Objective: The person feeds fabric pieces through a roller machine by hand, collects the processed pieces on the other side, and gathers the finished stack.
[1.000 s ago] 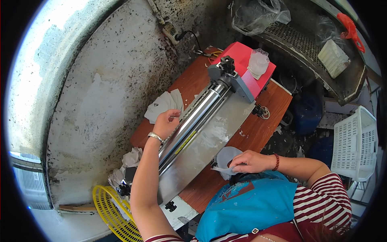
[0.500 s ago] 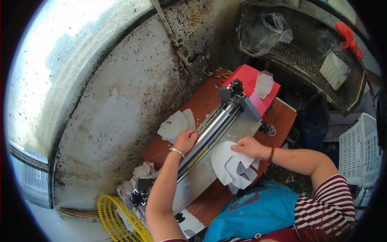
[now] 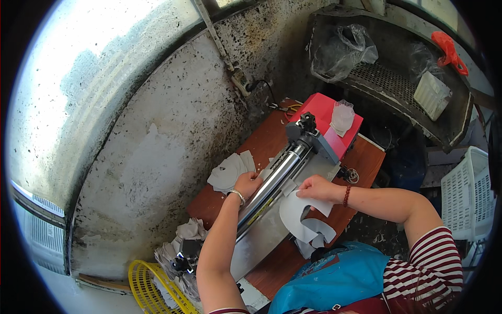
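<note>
Stained, peeling wall point(image 3: 136, 131) curves up beyond the left hand point(image 3: 249, 184), and a reddish-brown surface point(image 3: 366, 159) spreads under and around both hands, carrying a roller machine. Its shiny metal roller point(image 3: 280, 175) runs slantwise between the hands, with a flat metal plate point(image 3: 251, 254) on the side of the right hand point(image 3: 320, 189).

Right thumb and fingers pinch the upper edge of a white cut-out piece point(image 3: 290, 212), curved and flat, which hangs below that hand over the near edge of the plate. The left hand is bent with its fingers curled close to the far side of the roller; whether it grips anything cannot be told.

Just beyond the left hand, and to its left, lies a fanned stack of pale flat pieces point(image 3: 226, 172). Crumpled pale scraps point(image 3: 188, 230) sit nearer the body, left of the left forearm, with a yellow basket point(image 3: 141, 290) below them. Farther out past the right hand is the machine's red housing point(image 3: 324, 112), topped by clear plastic point(image 3: 342, 118). A white basket point(image 3: 465, 188) stands well to the right of the right hand.
</note>
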`<action>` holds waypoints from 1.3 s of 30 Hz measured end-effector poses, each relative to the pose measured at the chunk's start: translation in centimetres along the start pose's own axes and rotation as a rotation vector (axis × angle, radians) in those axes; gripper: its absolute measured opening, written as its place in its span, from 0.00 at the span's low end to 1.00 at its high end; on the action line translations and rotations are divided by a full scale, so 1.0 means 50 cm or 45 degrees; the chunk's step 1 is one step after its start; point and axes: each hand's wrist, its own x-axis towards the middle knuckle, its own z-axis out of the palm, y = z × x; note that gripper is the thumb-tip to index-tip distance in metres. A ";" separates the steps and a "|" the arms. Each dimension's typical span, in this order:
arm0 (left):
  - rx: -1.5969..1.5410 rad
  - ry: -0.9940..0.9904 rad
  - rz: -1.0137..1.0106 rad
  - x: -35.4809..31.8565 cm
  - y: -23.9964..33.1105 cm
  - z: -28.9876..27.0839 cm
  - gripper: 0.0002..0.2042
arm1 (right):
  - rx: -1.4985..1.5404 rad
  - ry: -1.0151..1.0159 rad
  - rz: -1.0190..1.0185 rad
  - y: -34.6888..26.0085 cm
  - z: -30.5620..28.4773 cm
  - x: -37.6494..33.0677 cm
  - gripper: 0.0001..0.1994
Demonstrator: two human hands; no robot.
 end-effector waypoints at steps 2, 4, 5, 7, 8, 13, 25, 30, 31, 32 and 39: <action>0.111 0.166 0.063 0.008 -0.027 -0.003 0.15 | -0.054 -0.041 -0.099 0.012 0.000 -0.002 0.12; -0.037 0.561 0.108 0.008 -0.006 -0.017 0.14 | -0.085 -0.038 -0.046 0.009 -0.004 -0.002 0.12; -0.035 0.562 0.110 0.001 0.003 -0.021 0.14 | -0.115 -0.041 0.008 0.008 -0.004 -0.001 0.12; -0.248 0.938 0.246 -0.024 0.059 -0.031 0.17 | -0.212 0.030 -0.033 0.013 -0.011 0.009 0.13; -0.246 0.932 0.254 -0.023 0.058 -0.032 0.17 | -0.313 0.090 -0.072 0.016 -0.011 0.017 0.15; 0.433 0.231 0.383 -0.013 -0.020 -0.019 0.13 | -0.276 0.181 -0.131 0.023 0.030 0.070 0.16; -0.018 0.676 0.118 0.014 -0.019 -0.023 0.10 | -0.175 -0.085 0.026 -0.011 0.006 0.005 0.13; 0.042 1.005 0.391 -0.036 0.052 -0.043 0.16 | -0.067 -0.035 0.040 -0.005 0.017 0.022 0.15; 0.216 0.944 0.455 -0.041 0.055 -0.044 0.19 | -0.028 0.018 0.034 -0.004 0.023 0.029 0.15; 0.218 0.938 0.464 -0.036 0.054 -0.040 0.19 | 0.013 0.072 0.028 -0.004 0.025 0.035 0.15; 0.447 0.020 0.159 -0.004 0.010 -0.012 0.14 | -0.176 0.152 -0.119 0.009 0.024 0.062 0.15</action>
